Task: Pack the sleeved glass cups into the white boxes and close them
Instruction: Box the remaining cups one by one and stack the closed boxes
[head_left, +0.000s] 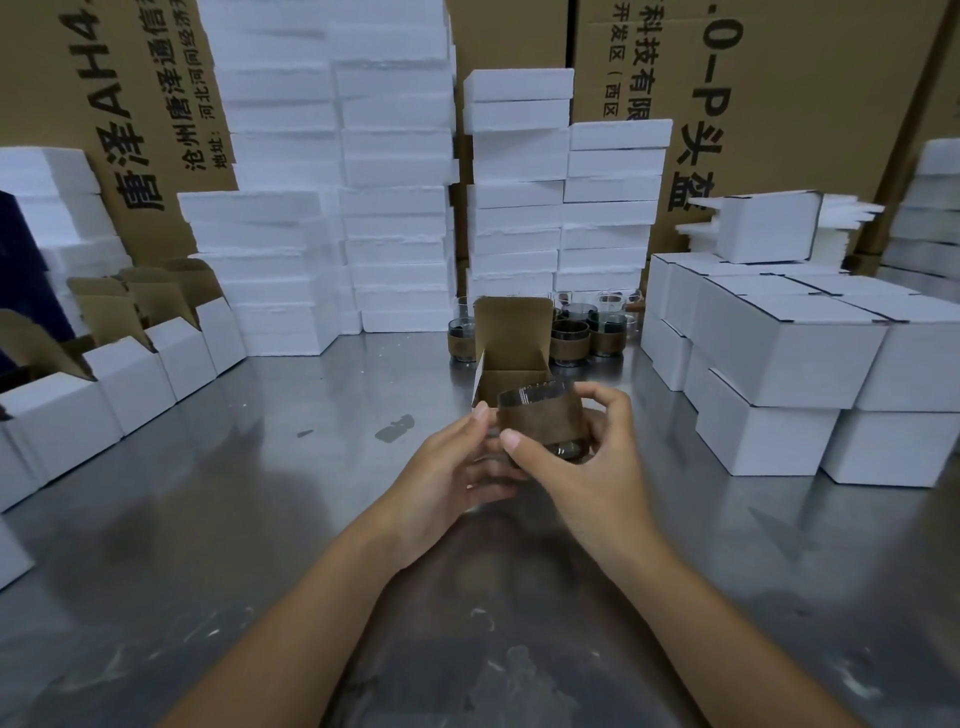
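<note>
Brown-sleeved glass cup (540, 421): tilted, mouth facing away, held between both hands above the table.
Left hand (452, 467): thumb on sleeve's left edge, fingers curled beneath.
Right hand (587, 467): thumb and fingers wrapped round the base end.
Open box (514, 358): just behind cup, lid flap upright, on steel table (260, 519).
Other sleeved cups (569, 343): standing behind box.
Closed white boxes (779, 358): stacked at right.
Empty open boxes (130, 379): row at left.

Both bare forearms reach in from below, hands meeting mid-frame. Right hand (582, 467) curls thumb and fingers round the cup (540, 421). Left hand (452, 467) grips its left side, fingers probably underneath, partly hidden.
</note>
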